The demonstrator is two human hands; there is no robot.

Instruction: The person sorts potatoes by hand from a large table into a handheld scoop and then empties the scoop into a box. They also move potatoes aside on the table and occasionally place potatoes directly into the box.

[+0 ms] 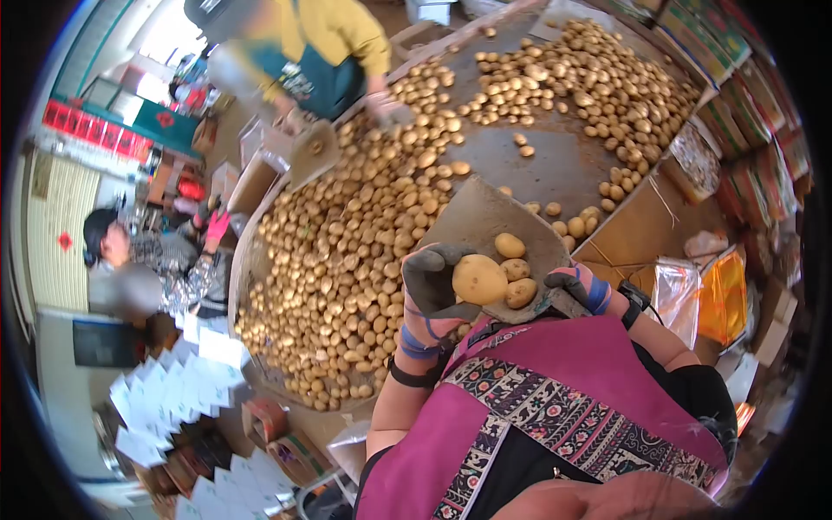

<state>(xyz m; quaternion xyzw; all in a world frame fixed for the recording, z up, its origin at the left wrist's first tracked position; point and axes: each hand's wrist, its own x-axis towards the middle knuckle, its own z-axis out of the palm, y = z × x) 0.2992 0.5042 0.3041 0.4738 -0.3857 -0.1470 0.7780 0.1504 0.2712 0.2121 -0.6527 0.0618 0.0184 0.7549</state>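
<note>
My left hand [431,286], in a dark-palmed striped work glove, is closed around a large pale potato [479,279]. It holds this potato over the near end of a worn grey scoop [472,217]. Several smaller potatoes [511,246] lie in the scoop beside it. Also gloved, my right hand [582,290] grips the scoop at its near right side; the exact grip is partly hidden. Beyond the scoop spreads a big heap of potatoes [347,234] on a wide sorting table [529,169].
Across the table a co-worker in a yellow top [338,43] handles potatoes beside another scoop [314,156]. A second person with pink gloves [217,227] stands at left. White folded cartons [178,390] fill the lower left. Stacked boxes [750,182] line the right.
</note>
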